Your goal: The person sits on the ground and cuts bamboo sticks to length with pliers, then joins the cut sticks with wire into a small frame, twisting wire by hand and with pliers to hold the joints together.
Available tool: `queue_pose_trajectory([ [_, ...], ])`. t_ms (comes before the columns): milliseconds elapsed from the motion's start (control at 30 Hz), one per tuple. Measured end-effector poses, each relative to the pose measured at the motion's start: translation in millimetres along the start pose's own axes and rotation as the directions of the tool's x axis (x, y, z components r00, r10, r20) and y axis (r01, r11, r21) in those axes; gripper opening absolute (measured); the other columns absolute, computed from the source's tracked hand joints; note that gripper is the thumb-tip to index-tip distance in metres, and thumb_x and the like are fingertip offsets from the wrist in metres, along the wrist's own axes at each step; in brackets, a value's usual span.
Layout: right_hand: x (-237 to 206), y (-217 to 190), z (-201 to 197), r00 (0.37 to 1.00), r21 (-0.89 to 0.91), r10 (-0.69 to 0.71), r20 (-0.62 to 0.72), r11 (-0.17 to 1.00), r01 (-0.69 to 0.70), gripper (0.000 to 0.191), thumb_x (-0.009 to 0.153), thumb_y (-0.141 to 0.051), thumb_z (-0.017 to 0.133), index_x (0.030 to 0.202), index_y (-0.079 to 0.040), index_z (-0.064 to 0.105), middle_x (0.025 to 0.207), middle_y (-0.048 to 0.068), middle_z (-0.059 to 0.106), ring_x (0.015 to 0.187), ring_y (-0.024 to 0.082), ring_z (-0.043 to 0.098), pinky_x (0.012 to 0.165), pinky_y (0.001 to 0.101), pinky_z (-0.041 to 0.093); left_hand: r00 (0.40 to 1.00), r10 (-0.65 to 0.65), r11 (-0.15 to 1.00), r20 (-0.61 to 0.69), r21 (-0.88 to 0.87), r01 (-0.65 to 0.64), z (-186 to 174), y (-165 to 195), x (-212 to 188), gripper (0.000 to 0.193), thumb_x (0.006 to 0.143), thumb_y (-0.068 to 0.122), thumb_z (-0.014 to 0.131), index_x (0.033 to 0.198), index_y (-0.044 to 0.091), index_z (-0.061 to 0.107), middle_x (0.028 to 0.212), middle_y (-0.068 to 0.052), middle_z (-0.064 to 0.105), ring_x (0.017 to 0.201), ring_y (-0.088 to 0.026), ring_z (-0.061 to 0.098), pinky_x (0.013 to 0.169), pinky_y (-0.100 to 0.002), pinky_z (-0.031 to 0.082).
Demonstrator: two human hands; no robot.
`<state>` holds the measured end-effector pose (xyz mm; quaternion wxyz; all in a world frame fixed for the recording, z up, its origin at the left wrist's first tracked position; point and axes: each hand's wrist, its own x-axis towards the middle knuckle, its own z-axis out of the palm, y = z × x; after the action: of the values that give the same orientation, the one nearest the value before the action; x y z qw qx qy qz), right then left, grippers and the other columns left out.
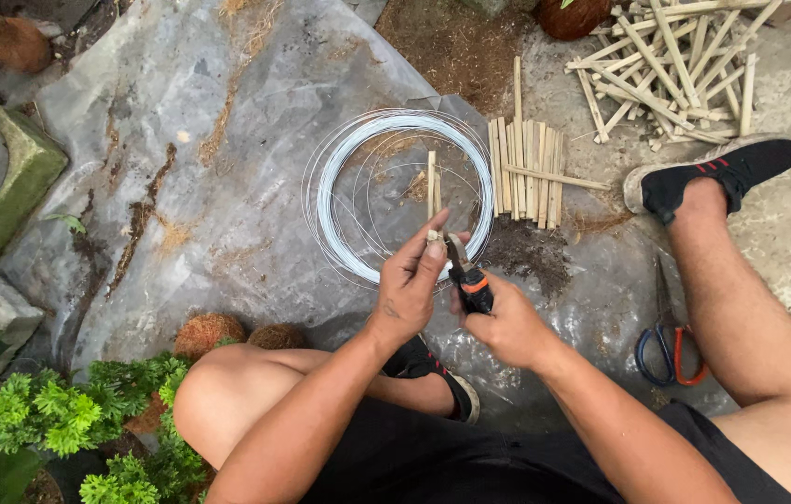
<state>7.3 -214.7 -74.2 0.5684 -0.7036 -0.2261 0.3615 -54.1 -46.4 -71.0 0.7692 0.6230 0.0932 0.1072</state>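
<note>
**Bamboo stick gripped over wire coil, pliers applied at lower end**

Left hand [407,280] closed around the lower end of a bamboo stick [431,191], thumb and fingers pinching it upright. Stick pale tan, thin, straight, flat-sided, square-cut at the top; seen against the inside of the wire coil [402,191]. Right hand [506,327] clenched on pliers [466,276] with black and orange handles, dark nose meeting the stick's base just beside the left thumb. Whether the nose is shut on the stick cannot be told.

Coil silver-white, many loose loops, lying flat on a grey plastic sheet [228,168]. Just right of the coil, a tidy row of similar sticks [526,168]; farther right, a jumbled heap [671,65]. Scissors [668,341] with blue and orange handles lower right of the coil.
</note>
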Motion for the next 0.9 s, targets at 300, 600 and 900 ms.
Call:
queue_pose_trajectory([
  [300,9.2,25.0,6.2,0.984,0.189,0.180,-0.009,0.966,-0.175,0.012,0.081,-0.005,0.063,0.092,-0.001,0.061,0.070,0.003,0.057,0.063,0.016,0.053,0.057,0.0321,0.044,0.985,-0.095,0.987,-0.142,0.119,0.113,-1.1,-14.8,10.1,0.059,0.108,0.040,0.049,0.149,-0.003,0.053,0.112,-0.012,0.074,0.096,-0.013,0.064,0.090,-0.030,0.051],
  [600,-14.4,-23.5,20.1,0.793,-0.498,-0.552,-0.258,0.779,0.380,0.063,0.090,-0.016,0.071,0.143,0.007,0.044,0.121,0.025,0.063,0.110,0.031,0.063,0.089,0.0421,0.050,0.956,-0.190,0.874,-0.224,-0.483,0.060,-9.0,-13.0,16.3,0.063,0.107,0.043,0.038,0.149,-0.003,0.044,0.118,-0.015,0.073,0.098,-0.019,0.070,0.094,-0.035,0.055],
  [900,-22.3,-6.5,10.5,0.952,-0.144,-0.057,-0.301,0.989,0.014,0.067,0.084,-0.019,0.075,0.142,0.003,0.049,0.101,0.005,0.065,0.087,0.008,0.057,0.077,0.0247,0.051,0.964,-0.241,0.788,-0.114,-0.603,0.126,-23.6,-12.1,12.2,0.062,0.112,0.054,0.044,0.131,-0.004,0.058,0.078,-0.004,0.058,0.063,-0.012,0.049,0.058,-0.027,0.041],
])
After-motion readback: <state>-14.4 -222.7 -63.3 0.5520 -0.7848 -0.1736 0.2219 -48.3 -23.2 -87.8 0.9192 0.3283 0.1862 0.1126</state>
